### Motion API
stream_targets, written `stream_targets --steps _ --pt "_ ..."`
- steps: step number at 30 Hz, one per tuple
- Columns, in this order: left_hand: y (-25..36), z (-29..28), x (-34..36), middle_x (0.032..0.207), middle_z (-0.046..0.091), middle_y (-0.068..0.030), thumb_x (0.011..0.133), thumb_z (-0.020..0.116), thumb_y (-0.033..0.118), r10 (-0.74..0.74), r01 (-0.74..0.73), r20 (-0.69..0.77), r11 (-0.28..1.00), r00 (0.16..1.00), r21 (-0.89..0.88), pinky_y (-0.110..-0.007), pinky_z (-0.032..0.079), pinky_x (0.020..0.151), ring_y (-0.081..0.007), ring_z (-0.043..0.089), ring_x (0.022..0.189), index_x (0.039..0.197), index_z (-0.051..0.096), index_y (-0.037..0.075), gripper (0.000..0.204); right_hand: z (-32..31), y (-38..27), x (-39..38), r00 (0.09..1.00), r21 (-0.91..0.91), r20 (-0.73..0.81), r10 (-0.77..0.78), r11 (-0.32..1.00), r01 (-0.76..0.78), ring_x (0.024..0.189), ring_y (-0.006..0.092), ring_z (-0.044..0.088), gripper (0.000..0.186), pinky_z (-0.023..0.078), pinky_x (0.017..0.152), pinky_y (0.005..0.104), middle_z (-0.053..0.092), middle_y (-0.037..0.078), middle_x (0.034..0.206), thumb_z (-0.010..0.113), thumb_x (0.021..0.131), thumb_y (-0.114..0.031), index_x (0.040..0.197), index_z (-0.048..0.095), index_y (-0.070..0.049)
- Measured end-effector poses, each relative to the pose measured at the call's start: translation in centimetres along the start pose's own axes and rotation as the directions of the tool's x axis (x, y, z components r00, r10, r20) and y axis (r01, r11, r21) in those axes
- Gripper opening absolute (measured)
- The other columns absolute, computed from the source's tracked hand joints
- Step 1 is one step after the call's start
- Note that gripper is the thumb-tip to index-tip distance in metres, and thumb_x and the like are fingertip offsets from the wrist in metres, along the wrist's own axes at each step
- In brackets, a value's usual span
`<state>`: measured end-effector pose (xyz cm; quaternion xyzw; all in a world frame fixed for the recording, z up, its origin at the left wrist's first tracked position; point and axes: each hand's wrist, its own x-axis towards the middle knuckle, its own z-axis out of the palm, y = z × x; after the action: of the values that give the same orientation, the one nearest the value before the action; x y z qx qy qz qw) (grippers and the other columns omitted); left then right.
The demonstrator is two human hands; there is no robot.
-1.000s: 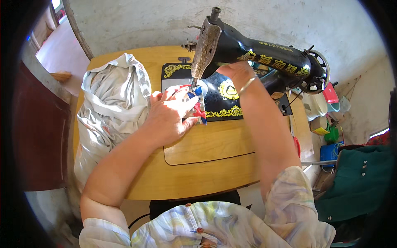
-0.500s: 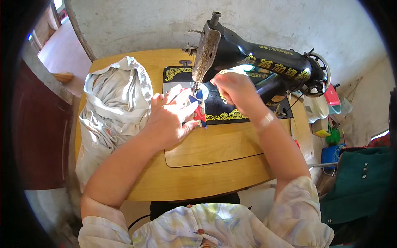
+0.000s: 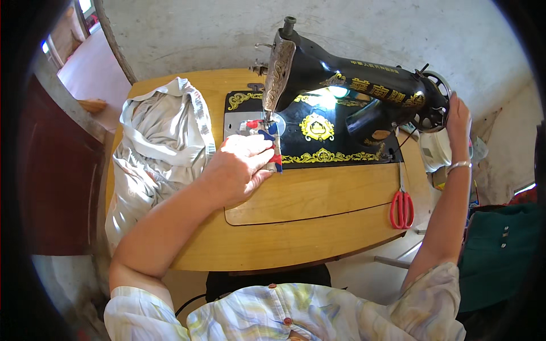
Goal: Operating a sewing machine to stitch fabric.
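A black sewing machine (image 3: 364, 85) with gold ornament stands on a wooden table. Under its needle lies a small piece of patterned cloth (image 3: 271, 149) in red, blue and white. My left hand (image 3: 242, 165) rests on this cloth, its fingers stretched out flat and the thumb apart, just in front of the presser foot. At the far right, my right hand (image 3: 458, 120) grips the outer rim of the machine's handwheel (image 3: 437, 99); some of its fingertips are hidden there.
Left of my left hand lies a heap of pale grey cloth (image 3: 162, 142) with a waistband. Red-handled scissors (image 3: 402, 207) lie on the table's (image 3: 318, 244) right side. A wall (image 3: 199, 34) rises close behind. Dark green cloth (image 3: 497, 256) hangs at the right.
My right hand has moved right, from beside the needle to the handwheel. The scissors now show fully. My left hand has stayed on the patterned cloth, shifting slightly toward me.
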<state>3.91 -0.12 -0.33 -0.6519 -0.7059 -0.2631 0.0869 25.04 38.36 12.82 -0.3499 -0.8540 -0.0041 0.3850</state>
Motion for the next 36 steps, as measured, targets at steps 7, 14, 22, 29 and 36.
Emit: stream_targets --steps 7,14,22,29,36 --pt "0.5 -0.2 0.3 0.108 0.057 -0.0139 0.074 0.063 0.021 -0.016 0.016 0.002 1.0 1.0 0.003 -0.038 0.038 0.086 -0.0273 0.051 0.102 0.103 0.058 0.0 0.036 0.9 -1.6 -12.8 0.92 0.245 0.356 0.163 0.934 -0.261 0.063 0.0202 0.059 0.016 0.045 0.057 0.0296 0.06 0.013 0.071 0.05 0.084 -0.011 0.087 0.058 0.003" --pt "-0.1 0.1 -0.1 0.11 0.056 -0.014 0.073 0.063 0.02 -0.027 0.027 -0.004 0.999 1.0 -0.027 -0.039 0.037 0.088 -0.0293 0.05 0.102 0.105 0.057 0.0 0.038 -0.9 -13.0 -14.1 0.92 0.502 0.16 -0.358 0.832 0.236 0.063 0.0162 0.06 0.01 0.047 0.059 0.0261 0.061 0.011 0.072 0.058 0.076 0.001 0.086 0.059 0.001" --pt "0.0 -0.1 -0.1 0.111 0.055 -0.0146 0.074 0.062 0.02 -0.047 0.047 0.02 0.999 0.999 -0.02 -0.041 0.033 0.092 -0.0283 0.049 0.105 0.105 0.058 0.0 0.037 2.7 -15.6 -14.5 0.774 0.516 0.175 -0.609 0.726 0.455 0.081 0.0288 0.059 0.02 0.048 0.072 0.0353 0.061 0.015 0.09 0.058 0.075 -0.001 0.095 0.059 0.0" --pt "0.0 0.2 -0.4 0.113 0.054 -0.0162 0.075 0.061 0.021 -0.017 0.016 0.023 0.999 1.0 0.035 -0.042 0.032 0.094 -0.029 0.05 0.105 0.104 0.058 -0.001 0.037 10.9 -18.2 -15.3 0.628 0.478 0.448 -0.636 0.764 0.433 0.126 0.0281 0.029 0.054 0.021 0.104 0.0422 0.034 0.017 0.134 0.049 0.084 -0.031 0.126 0.037 0.001" --pt "0.0 0.0 -0.6 0.113 0.054 -0.0157 0.074 0.061 0.021 -0.078 0.077 0.022 0.997 0.997 0.022 -0.043 0.031 0.095 -0.0284 0.05 0.104 0.104 0.058 0.0 0.037 12.0 -17.6 -15.0 0.729 0.487 0.398 -0.557 0.801 0.347 0.101 0.0336 0.051 0.029 0.036 0.09 0.0422 0.056 0.016 0.107 0.057 0.08 -0.021 0.101 0.058 -0.002"
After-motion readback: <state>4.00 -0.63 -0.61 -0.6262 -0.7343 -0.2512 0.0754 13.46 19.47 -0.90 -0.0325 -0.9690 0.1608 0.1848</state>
